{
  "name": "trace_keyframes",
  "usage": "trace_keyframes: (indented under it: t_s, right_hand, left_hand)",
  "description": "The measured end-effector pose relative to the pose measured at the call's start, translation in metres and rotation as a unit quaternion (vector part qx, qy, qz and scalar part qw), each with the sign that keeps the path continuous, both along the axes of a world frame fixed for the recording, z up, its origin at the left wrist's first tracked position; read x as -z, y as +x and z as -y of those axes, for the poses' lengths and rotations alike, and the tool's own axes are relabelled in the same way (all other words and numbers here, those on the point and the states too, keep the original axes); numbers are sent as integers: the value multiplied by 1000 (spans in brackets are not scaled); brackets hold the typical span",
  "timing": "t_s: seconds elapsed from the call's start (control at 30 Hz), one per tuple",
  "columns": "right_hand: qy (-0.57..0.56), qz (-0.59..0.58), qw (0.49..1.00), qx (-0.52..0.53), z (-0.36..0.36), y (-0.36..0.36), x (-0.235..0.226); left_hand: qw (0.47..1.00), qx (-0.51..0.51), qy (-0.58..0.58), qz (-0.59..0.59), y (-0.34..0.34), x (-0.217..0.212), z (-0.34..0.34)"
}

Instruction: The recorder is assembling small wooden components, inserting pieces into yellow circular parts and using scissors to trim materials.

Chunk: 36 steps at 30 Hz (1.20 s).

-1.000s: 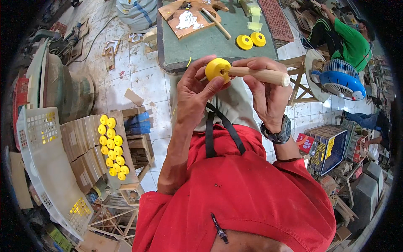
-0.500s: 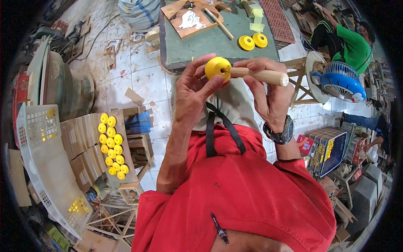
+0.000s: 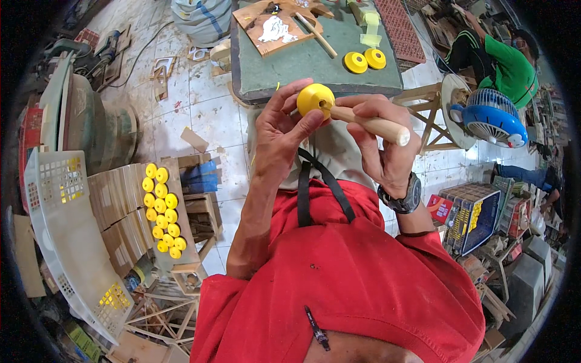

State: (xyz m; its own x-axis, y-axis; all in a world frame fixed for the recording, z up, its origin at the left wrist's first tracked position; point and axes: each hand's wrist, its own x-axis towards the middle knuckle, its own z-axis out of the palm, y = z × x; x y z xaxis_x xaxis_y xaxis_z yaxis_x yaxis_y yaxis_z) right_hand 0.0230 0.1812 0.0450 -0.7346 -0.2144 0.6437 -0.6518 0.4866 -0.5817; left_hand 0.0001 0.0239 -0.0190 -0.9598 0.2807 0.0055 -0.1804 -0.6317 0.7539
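The left fingers (image 3: pixel 307 124) are spread only as wide as the yellow knob (image 3: pixel 314 97) they grip. Just to their right, the right fingers (image 3: pixel 378 107) pinch a wooden peg (image 3: pixel 381 126), its thin end at the knob's hole; I cannot tell whether it is inside. Just beyond the fingers, a green surface (image 3: pixel 260 75) carries two yellow discs (image 3: pixel 350 65); farther off lie a stick (image 3: pixel 316 35) and a board (image 3: pixel 248 19) with white paste (image 3: pixel 275 29).
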Motion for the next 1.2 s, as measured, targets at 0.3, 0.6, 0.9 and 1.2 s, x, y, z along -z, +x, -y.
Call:
trace_keyframes:
  t_s: [0.3, 0.6, 0.9, 1.2]
  right_hand:
    - [28, 3, 999, 23, -6, -7, 7]
    - [0, 16, 1000, -3, -1, -2, 1]
    - [-161, -32, 985, -47, -5, 2, -9]
    - [-150, -53, 987, -26, -8, -3, 2]
  left_hand:
    - [1000, 14, 4, -6, 1, 0, 1]
    - [1000, 13, 9, -1, -1, 0, 2]
    - [989, 53, 124, 65, -5, -1, 8]
    - [999, 9, 33, 41, -7, 2, 5]
